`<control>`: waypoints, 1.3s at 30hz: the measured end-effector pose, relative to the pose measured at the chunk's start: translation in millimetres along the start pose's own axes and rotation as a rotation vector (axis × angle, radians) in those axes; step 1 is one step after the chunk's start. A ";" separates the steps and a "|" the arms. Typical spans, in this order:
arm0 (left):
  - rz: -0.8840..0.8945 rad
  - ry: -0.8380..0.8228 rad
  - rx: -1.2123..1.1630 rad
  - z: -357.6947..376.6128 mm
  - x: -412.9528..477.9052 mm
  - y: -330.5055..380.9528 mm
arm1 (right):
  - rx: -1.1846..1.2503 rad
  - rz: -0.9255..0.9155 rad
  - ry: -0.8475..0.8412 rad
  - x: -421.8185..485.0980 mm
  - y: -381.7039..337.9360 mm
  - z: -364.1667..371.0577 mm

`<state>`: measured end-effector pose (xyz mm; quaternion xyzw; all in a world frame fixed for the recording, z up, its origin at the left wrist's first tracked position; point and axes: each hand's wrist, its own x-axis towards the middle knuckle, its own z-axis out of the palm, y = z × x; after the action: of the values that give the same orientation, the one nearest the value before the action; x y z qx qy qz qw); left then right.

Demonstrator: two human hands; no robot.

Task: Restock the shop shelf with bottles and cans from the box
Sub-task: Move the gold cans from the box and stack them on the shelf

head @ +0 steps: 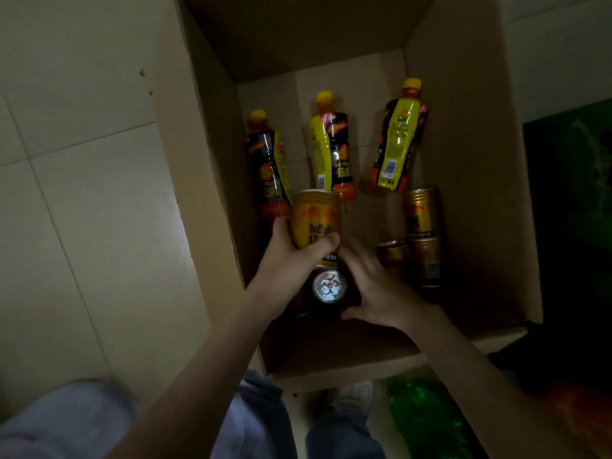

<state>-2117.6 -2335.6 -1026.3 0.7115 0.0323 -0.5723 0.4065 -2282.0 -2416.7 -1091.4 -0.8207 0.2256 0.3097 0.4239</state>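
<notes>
Inside the box (212,134), left fingers (280,228) around can (315,217).

way in: box (212,160) has tall cardboard walls all round, so it's straight down from the top only
12 o'clock: bare strip of floor past the caps, open
10 to 2 o'clock: left bottle (268,164), middle bottle (331,150), right bottle (399,137) lying flat and fanned out, thin bare strips between them
centre: open patch of floor, widest gap tbh
3 to 4 o'clock: gold cans (423,212) bunched just beside the wall
6 o'clock: crowded, upright can (329,286) sits between left hand (288,256), wrapped round a held can (314,220), and the spread right hand (376,288)
</notes>
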 end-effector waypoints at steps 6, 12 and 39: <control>0.203 0.153 0.027 -34.5 -32.5 17.2 | -0.298 -0.057 -0.082 36.8 -12.7 29.3; 0.246 0.174 -0.018 -62.6 -78.4 42.2 | -0.169 -0.043 0.077 -4.4 -44.8 -6.8; 0.553 -0.899 0.640 31.8 -699.1 261.5 | 1.699 -0.045 1.379 -689.7 -450.8 -131.9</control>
<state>-2248.7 -2236.6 -297.5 0.4695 -0.5012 -0.6709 0.2798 -2442.2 -2209.7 -299.2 -0.2616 0.5394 -0.4809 0.6398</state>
